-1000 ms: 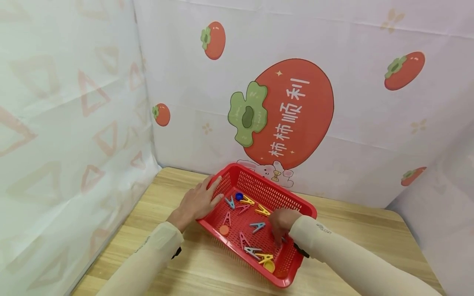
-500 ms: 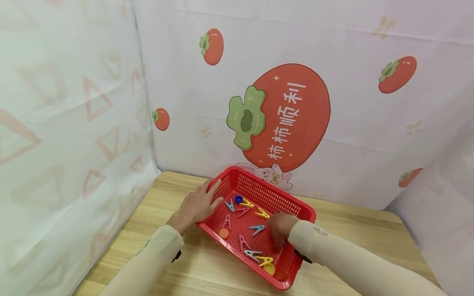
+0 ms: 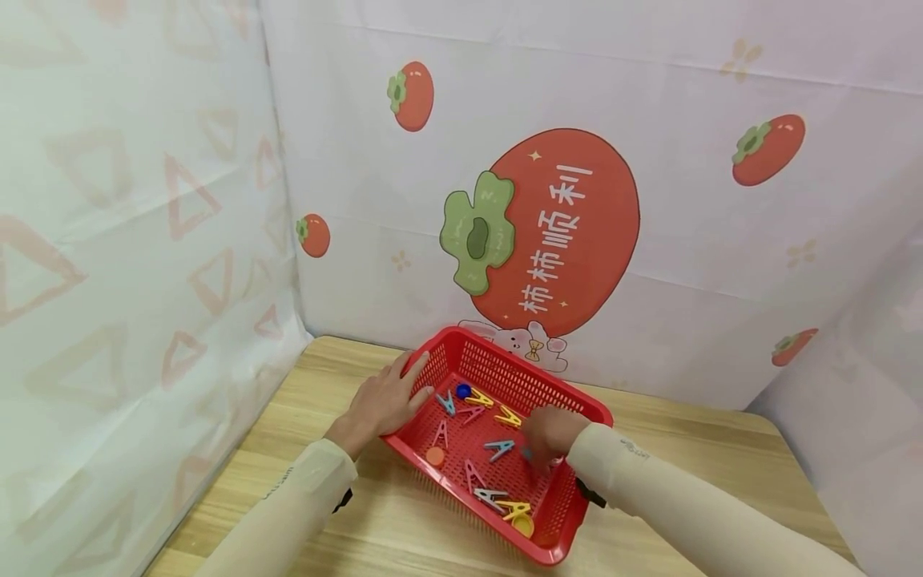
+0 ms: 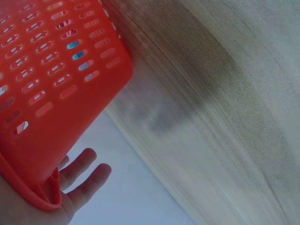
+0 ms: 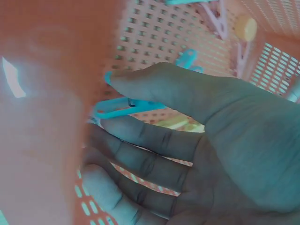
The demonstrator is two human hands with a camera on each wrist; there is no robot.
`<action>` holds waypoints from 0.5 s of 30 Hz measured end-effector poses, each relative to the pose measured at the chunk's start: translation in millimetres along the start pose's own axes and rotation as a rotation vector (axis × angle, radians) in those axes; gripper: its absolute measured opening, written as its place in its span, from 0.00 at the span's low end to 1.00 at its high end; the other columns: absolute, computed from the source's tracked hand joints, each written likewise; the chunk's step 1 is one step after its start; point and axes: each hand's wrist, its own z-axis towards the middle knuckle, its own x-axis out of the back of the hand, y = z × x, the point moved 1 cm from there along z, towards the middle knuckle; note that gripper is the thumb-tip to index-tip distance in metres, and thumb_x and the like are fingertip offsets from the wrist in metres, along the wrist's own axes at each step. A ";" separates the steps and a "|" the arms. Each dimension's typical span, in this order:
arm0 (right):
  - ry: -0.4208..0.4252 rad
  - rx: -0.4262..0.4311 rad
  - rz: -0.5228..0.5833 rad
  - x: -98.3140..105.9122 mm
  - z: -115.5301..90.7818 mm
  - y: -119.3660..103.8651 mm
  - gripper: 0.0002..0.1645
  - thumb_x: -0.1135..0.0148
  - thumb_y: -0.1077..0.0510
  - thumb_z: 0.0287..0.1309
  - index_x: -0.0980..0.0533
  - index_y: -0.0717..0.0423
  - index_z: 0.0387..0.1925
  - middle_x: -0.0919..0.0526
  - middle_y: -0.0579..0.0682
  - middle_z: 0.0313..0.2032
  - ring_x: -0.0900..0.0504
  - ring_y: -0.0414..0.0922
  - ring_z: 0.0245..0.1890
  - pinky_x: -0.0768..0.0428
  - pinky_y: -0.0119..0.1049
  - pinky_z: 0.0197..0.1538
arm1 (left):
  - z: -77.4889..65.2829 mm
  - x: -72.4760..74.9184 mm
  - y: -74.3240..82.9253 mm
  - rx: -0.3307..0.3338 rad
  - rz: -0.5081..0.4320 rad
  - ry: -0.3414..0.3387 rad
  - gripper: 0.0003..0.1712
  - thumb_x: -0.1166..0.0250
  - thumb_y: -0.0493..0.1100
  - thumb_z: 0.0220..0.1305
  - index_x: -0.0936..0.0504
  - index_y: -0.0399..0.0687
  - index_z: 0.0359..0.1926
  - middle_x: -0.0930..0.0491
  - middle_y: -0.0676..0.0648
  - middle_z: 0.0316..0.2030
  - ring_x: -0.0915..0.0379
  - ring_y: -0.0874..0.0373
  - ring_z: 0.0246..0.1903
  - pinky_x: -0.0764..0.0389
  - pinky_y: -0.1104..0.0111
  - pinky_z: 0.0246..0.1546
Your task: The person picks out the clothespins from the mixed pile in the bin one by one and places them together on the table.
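Note:
A red plastic basket (image 3: 497, 367) with slotted walls holds several clothespins and a few bottle caps. My left hand (image 3: 382, 405) grips the basket's left rim, thumb over the inside; in the left wrist view some fingers reach past the rim outside. Deep in the basket's right part, my right hand (image 3: 554, 433) pinches a blue clothespin (image 5: 124, 108) between thumb and index finger, its other fingers slightly bent. Close by lie another blue clothespin (image 3: 499, 449), a yellow clothespin (image 3: 508, 416), a pink clothespin (image 3: 473, 476) and a grey clothespin (image 3: 489, 498).
The basket stands on a wooden table (image 3: 692, 465). Inside it are a blue cap (image 3: 464, 391) at the far left, an orange cap (image 3: 435, 457) near the front wall and a yellow cap (image 3: 523, 526) at the near corner. Printed cloth (image 3: 360, 160) walls in the table.
My right hand has shifted slightly inside the basket, and a blue clothespin now shows beside its fingers. My left hand keeps its place on the rim. The head view has tilted up a little.

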 end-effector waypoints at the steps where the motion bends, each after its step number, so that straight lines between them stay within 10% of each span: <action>1: -0.001 -0.006 -0.006 1.6 0.5 0.0 0.16 0.15 0.59 0.50 0.17 0.50 0.36 0.16 0.47 0.31 0.19 0.47 0.33 0.10 0.46 0.45 | 0.0 0.2 0.2 0.000 0.001 -0.001 0.46 0.41 0.62 0.80 0.46 0.56 0.89 0.45 0.36 0.85 0.30 0.35 0.73 0.18 0.39 0.66; 15: 0.017 -0.017 0.021 21.3 -9.2 9.2 0.27 0.12 0.53 0.48 0.16 0.52 0.47 0.13 0.49 0.40 0.17 0.49 0.40 0.08 0.56 0.52 | -1.4 3.5 2.6 0.006 0.015 -0.012 0.46 0.40 0.61 0.80 0.46 0.56 0.89 0.44 0.36 0.84 0.28 0.35 0.70 0.17 0.39 0.64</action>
